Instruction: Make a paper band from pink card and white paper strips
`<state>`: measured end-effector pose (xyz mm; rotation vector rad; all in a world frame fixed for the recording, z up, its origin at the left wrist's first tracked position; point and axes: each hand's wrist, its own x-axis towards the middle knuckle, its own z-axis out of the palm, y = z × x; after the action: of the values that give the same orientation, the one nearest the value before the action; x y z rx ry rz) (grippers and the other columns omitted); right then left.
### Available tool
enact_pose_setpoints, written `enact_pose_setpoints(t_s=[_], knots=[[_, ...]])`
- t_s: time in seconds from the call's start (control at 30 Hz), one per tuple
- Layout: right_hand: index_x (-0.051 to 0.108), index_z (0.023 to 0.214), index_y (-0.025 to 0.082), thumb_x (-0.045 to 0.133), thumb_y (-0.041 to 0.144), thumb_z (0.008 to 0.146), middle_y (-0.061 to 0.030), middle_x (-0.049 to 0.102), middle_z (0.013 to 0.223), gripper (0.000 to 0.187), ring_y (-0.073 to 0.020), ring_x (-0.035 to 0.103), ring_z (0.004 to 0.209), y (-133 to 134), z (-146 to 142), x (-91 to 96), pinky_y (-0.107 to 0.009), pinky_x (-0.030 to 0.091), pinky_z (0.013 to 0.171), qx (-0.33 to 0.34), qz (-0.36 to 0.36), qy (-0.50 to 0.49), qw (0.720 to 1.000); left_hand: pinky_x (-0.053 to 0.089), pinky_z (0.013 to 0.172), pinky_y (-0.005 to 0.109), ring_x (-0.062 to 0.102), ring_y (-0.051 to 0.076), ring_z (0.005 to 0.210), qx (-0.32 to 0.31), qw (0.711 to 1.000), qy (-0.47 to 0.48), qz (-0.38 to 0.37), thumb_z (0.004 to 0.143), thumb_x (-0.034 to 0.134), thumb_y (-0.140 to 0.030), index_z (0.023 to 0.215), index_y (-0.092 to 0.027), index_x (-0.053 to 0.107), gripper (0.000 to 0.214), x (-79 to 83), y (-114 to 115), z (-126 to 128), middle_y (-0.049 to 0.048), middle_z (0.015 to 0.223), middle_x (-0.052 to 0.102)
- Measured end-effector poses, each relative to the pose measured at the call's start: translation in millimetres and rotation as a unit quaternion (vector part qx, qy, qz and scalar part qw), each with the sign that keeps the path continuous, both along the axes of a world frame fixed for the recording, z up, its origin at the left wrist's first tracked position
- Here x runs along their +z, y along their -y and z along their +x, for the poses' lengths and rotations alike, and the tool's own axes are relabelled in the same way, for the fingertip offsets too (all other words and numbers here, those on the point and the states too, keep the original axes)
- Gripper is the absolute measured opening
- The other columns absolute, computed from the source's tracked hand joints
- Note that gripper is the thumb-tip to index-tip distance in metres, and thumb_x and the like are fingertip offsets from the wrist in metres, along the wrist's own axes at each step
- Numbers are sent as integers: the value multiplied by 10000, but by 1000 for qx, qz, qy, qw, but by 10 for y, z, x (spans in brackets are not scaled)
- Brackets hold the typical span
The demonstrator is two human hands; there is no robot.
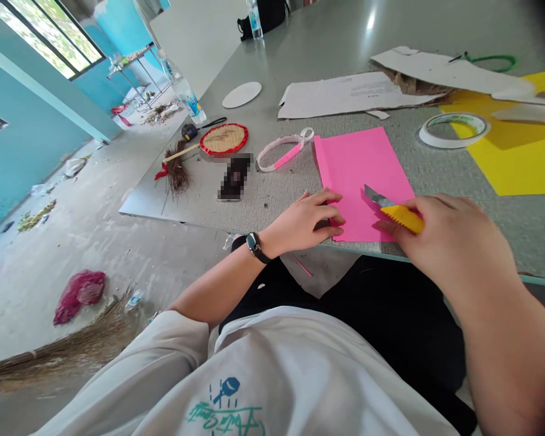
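White shirt front [272, 381] nearest. Right hand [454, 242] pinches a yellow utility knife [402, 218], blade angled upper left over the pink paper [367, 169], which lies lower centre at the table [518, 230] edge, long axis running away from the person. Left hand [306, 221] presses fingers down on the paper's near left edge, seemingly to keep it steady.

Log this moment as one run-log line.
left hand: on pink paper | right hand: holding yellow utility knife | blade over paper

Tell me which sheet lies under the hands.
The pink sheet, held down by the left hand; the yellow sheet and white papers lie farther off.
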<state>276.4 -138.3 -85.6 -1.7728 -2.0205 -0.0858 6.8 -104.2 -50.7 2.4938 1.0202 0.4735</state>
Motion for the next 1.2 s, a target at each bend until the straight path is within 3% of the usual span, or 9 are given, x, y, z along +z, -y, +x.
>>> enact_pose_setpoints(t_s=[0.13,0.27,0.4,0.53,0.7,0.93,1.1,1.2], knots=[[657,1114,198,349,826,1011,-185,713,1128,708,-352,627,1100,-28,54,5,-385,419,731,2,-35,5,999,467,1245,515,610,305,1477,-2,1000,6,26,1051,673,-329,1084,-204,785,171,-26,14,17,178,1570,621],[634,1131,191,597,675,1000,-185,706,1175,503,-332,609,1109,11,52,70,-357,398,731,11,-81,10,997,456,1270,513,601,294,1456,13,999,10,50,1047,678,-343,1057,-213,804,181,-18,68,42,167,1557,616],[647,1134,182,531,600,1049,-187,709,1157,442,-325,603,1095,90,-51,157,-366,384,733,-15,-59,12,998,493,1228,480,660,267,1346,20,999,0,37,1064,650,-351,1094,-220,805,205,-1,114,61,149,1410,677],[668,1219,149,535,567,1056,-198,711,1176,468,-323,598,1111,128,-105,206,-369,392,757,-23,-69,16,997,488,1235,457,658,264,1373,33,999,-14,22,1069,645,-366,1133,-222,789,213,-2,142,64,132,1424,688],[682,1252,135,599,553,1038,-195,725,1184,477,-324,621,1109,133,-90,191,-358,372,739,-25,-61,14,998,376,1336,557,616,277,1473,51,999,-16,3,1066,660,-378,1176,-220,761,217,12,169,35,136,1494,683],[658,1220,158,568,608,1029,-199,712,1142,497,-335,623,1091,105,-45,108,-354,373,707,-20,-42,12,999,308,1357,655,658,288,1415,77,997,-22,-9,1050,674,-363,1159,-229,757,192,36,231,38,124,1567,640],[652,1164,180,553,564,1027,-195,712,1134,420,-342,631,1106,55,35,56,-362,403,706,14,-43,28,999,442,1284,526,585,309,1495,91,995,-12,35,1004,737,-446,1222,-227,755,310,-29,172,30,160,1618,587],[666,1162,183,549,467,1018,-180,729,1119,340,-345,654,1096,119,-5,43,-374,422,702,13,13,34,999,412,1299,545,512,340,1560,92,994,-36,37,944,801,-537,1337,-238,726,499,-4,83,-11,161,1648,569]])
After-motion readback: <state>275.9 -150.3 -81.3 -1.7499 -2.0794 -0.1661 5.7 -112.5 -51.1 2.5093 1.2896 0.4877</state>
